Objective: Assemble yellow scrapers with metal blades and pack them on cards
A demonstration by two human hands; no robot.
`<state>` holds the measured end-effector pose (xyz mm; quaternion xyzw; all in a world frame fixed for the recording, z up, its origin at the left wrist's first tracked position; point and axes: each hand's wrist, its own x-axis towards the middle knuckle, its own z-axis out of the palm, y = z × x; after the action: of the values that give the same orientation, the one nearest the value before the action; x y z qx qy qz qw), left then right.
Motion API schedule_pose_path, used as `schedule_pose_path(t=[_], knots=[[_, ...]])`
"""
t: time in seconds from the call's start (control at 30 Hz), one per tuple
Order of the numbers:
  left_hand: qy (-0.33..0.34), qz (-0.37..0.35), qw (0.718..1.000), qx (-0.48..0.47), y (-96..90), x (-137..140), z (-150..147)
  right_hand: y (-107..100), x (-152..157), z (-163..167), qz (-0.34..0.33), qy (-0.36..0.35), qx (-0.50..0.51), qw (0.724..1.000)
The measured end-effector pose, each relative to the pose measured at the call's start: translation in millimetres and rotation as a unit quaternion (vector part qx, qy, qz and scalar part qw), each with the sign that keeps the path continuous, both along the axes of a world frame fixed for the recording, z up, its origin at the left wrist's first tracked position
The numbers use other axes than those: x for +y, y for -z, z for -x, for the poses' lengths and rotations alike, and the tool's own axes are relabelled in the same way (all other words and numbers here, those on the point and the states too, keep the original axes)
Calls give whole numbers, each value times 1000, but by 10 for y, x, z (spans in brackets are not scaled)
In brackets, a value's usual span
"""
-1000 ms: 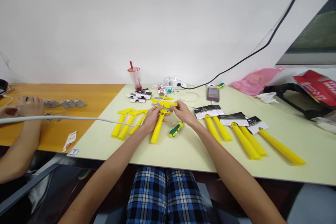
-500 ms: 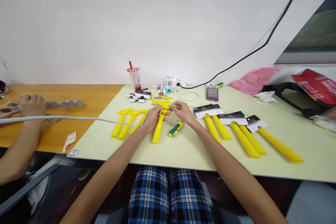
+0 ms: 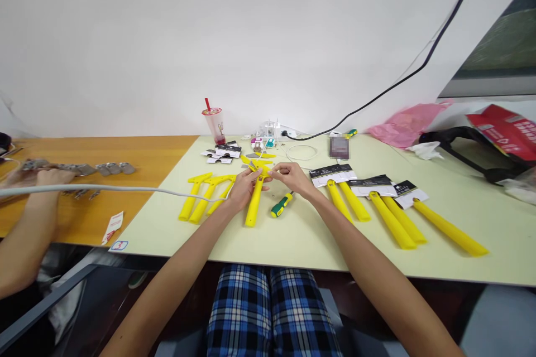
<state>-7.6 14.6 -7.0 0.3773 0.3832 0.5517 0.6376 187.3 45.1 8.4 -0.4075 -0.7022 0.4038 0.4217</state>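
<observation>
Between the two hands, just above the pale surface (image 3: 176, 241), is a yellow T-shaped handle (image 3: 253, 209), its grip slanting down toward the person and its crosspiece at the far end. The left hand (image 3: 242, 191) is curled round it just below the crosspiece, thumb on top, and has hold of it. The right hand (image 3: 294, 177) is nearly closed, thumb and index finger brought together at the right end of the crosspiece; whether they grip it or only touch it cannot be told.

Just below the right hand, toward the person, lies a green-and-yellow screwdriver (image 3: 281, 205). To the left of the left hand, three more yellow T-shaped pieces (image 3: 196, 196) lie side by side. Beyond both hands are loose flat yellow pieces (image 3: 264, 155), with a power strip (image 3: 288, 133) farther off by the wall. Farther out from the left hand, black-and-white cards (image 3: 228, 148) lie in front of a lidded plastic cup (image 3: 215, 126) with a red straw. To the right of the right hand, five yellow handles (image 3: 392, 223) lie fitted with black-and-white header cards (image 3: 333, 174). Well to the left of the left hand, a co-worker's hand (image 3: 54, 176) is near grey metal pieces (image 3: 114, 168).
</observation>
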Motion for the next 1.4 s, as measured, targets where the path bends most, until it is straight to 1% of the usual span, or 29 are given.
schedule_pose_path(t=[0.1, 0.2, 0.3, 0.4, 0.53, 0.6, 0.73, 0.87, 0.97, 1.07, 1.27, 1.4], knots=[[12, -5, 1000, 4, -8, -3, 0, 4, 15, -9, -8, -11, 0, 1000], [25, -10, 1000, 7, -9, -12, 1, 7, 25, -13, -33, -16, -16, 999], [28, -15, 999, 15, 6, -17, 3, 14, 30, -20, -54, 6, -54, 997], [29, -24, 999, 24, 25, -19, 4, 24, 38, -22, -50, 42, -75, 995], [33, -39, 998, 31, 27, -27, -1, 36, 41, -11, -48, 97, -40, 993], [40, -48, 998, 31, 16, -36, -5, 33, 33, -1, -46, 88, -15, 995], [45, -64, 997, 30, -11, -58, -9, 4, -1, 20, -19, 32, 40, 998], [48, -78, 995, 31, -49, -90, -6, -38, -42, 37, 38, 34, 130, 990], [40, -88, 995, 24, -88, -117, 1, -56, -55, 42, 87, 26, 172, 981], [41, -92, 995, 23, -128, -139, 16, -54, -51, 46, 114, 7, 193, 975], [58, -87, 994, 27, -169, -165, 53, -67, -52, 44, 130, -18, 206, 970], [45, -88, 995, 31, -196, -178, 40, -100, -58, 36, 137, -30, 204, 969]])
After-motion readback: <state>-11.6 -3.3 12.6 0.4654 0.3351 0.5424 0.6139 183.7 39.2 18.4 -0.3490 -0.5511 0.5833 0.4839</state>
